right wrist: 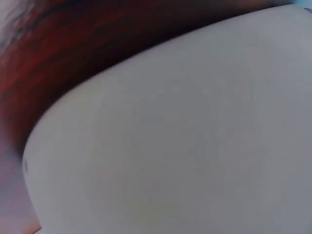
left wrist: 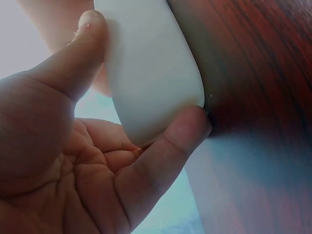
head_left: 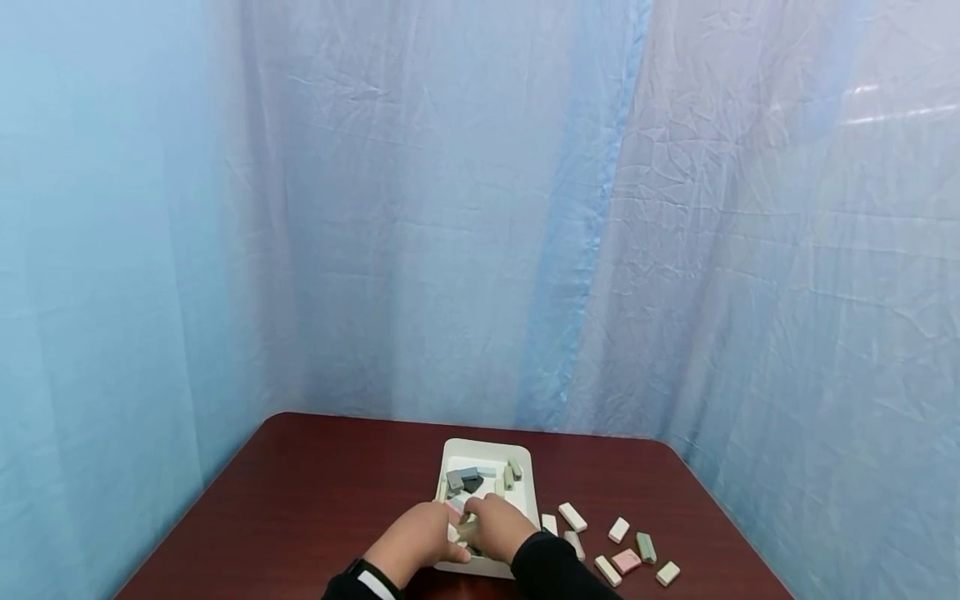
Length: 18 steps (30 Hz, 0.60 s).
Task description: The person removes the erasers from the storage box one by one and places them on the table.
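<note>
A white tray [head_left: 487, 451] holds several small grey, greenish, pale and pink blocks. My left hand [head_left: 420, 537] reaches over its near left side, close to a pale block [head_left: 453, 533]. Opposite, my right hand [head_left: 501, 527] bends down into the tray beside a grey-green block [head_left: 468, 530]. The fingertips of both hands nearly meet; whether either pinches a block is hidden. In the left wrist view, the thumb and a finger [left wrist: 187, 129] lie against a white rounded wall that looks like the tray's outside. A white curved surface fills most of the right wrist view.
Right of the tray, several loose blocks lie on the dark red table [head_left: 352, 467], among them a pink one [head_left: 626, 561], a green one [head_left: 646, 547] and a white one [head_left: 573, 517]. Pale blue curtains [head_left: 450, 250] hang round the table.
</note>
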Tool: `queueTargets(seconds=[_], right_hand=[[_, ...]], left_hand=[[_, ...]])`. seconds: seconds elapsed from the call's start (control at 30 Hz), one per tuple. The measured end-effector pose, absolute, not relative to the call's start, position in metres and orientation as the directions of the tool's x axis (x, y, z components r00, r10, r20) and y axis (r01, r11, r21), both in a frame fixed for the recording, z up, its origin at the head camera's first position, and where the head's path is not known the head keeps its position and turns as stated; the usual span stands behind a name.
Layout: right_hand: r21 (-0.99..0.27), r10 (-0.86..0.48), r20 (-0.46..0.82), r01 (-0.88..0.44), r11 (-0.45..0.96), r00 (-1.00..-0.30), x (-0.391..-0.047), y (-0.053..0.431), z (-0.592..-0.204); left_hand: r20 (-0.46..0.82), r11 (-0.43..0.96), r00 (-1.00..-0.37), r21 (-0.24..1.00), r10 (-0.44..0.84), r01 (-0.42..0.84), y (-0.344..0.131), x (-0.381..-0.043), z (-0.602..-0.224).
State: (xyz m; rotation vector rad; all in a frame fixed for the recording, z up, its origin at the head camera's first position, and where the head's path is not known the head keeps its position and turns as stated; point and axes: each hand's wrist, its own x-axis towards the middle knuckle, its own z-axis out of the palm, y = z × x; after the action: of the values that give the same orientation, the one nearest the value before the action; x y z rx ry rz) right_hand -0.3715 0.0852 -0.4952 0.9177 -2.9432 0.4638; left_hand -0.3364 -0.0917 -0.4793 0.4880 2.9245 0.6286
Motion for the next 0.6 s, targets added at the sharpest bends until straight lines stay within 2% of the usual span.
queueTargets(seconds=[0.13,0.37,0.5,0.6], right_hand=[[-0.287,-0.541,0.122,-0.551,0.783,-0.832,-0.3704,0.0845,-0.4961],[-0.332,-0.515,0.14,-0.53,0.78,-0.846,-0.3693,0.0867,-0.4982],[-0.3,-0.523,0.139,-0.539,0.787,-0.841,-0.3697,0.0888,-0.4995],[-0.255,-0.529,0.135,-0.545,0.799,-0.838,-0.3715,0.089,-0.4998]], left_hand=[[-0.048,0.875,-0.942,0.389,0.331,0.288,-0.0894,-0.336,-0.4795],[-0.101,0.877,-0.949,0.42,0.299,0.232,-0.0888,-0.3383,-0.4791],[-0.107,0.882,-0.946,0.405,0.306,0.24,-0.0893,-0.3391,-0.4793],[-0.118,0.868,-0.944,0.441,0.308,0.228,-0.0904,-0.3401,-0.4793]])
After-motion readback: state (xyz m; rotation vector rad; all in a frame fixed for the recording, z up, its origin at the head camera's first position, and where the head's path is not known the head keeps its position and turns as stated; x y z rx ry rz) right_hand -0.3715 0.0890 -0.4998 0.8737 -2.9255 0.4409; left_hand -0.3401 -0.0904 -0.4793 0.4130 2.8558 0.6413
